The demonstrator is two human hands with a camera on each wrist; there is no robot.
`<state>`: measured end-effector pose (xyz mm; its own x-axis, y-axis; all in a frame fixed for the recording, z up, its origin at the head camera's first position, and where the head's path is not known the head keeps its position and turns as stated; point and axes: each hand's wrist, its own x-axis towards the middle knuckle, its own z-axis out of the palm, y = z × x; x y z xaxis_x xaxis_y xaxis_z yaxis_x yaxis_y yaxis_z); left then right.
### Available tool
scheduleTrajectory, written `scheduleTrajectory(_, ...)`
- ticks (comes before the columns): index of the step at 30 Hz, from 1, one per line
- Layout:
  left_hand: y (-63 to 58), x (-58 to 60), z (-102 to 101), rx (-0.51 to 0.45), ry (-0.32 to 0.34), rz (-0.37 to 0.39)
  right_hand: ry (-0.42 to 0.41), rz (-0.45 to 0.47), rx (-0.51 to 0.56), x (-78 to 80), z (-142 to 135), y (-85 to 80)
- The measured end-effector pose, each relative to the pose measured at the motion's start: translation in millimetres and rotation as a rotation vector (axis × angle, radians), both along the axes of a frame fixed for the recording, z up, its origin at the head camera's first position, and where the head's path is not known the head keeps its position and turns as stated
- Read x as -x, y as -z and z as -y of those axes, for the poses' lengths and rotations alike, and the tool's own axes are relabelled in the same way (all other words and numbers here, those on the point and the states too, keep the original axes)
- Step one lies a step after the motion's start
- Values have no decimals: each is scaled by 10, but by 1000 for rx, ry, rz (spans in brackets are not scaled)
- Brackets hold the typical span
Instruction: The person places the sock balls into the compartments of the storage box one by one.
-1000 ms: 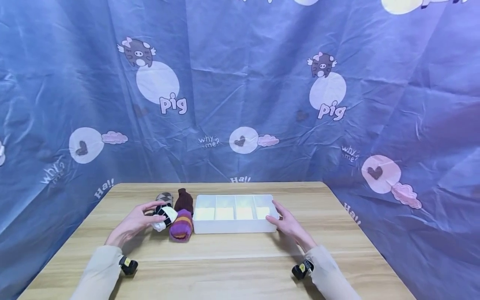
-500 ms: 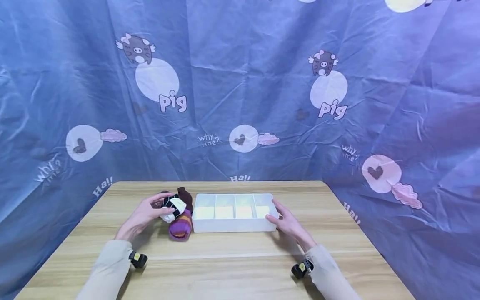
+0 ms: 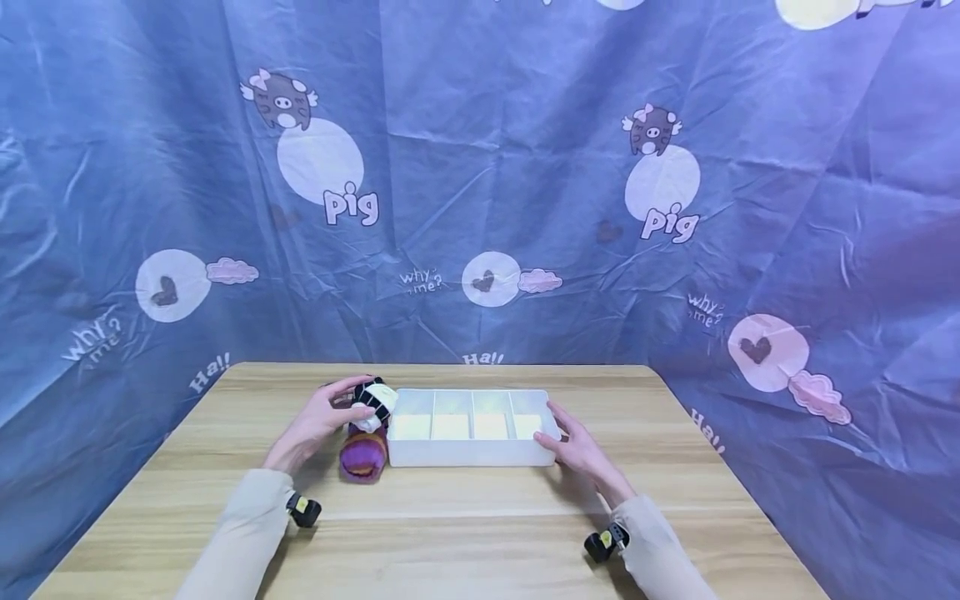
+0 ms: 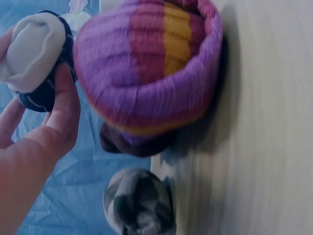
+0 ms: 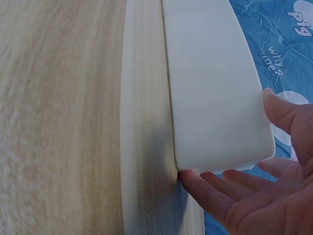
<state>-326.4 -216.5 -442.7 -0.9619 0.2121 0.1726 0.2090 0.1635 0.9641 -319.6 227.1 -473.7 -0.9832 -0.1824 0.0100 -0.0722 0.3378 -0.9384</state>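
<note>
Black-and-white sock [image 3: 375, 400], pinched in the left hand [image 3: 318, 417], has come rightward, raised beyond the purple sock [image 3: 362, 460], just beside the white tray [image 3: 468, 454], so little gap remains; the right hand [image 3: 577, 448] rests extended fingers against the tray's right end.

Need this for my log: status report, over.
Left hand holds black-and-white bundle, near tray's left end. Right hand grips tray's right end. Purple striped bundle beside tray, possible snag.
</note>
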Motion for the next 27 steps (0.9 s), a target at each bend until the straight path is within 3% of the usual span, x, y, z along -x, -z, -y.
scheduleTrajectory(12,-96,73,-271,-18,86,24,7,-15,-11,-13,-2,0)
scheduleTrajectory(20,-102,88,-409,120,-18,-80,-2,-5,3,-50,7,-14)
scheduleTrajectory(27,-60,135,-504,151,1,-100,11,-6,-14,-46,0,-27)
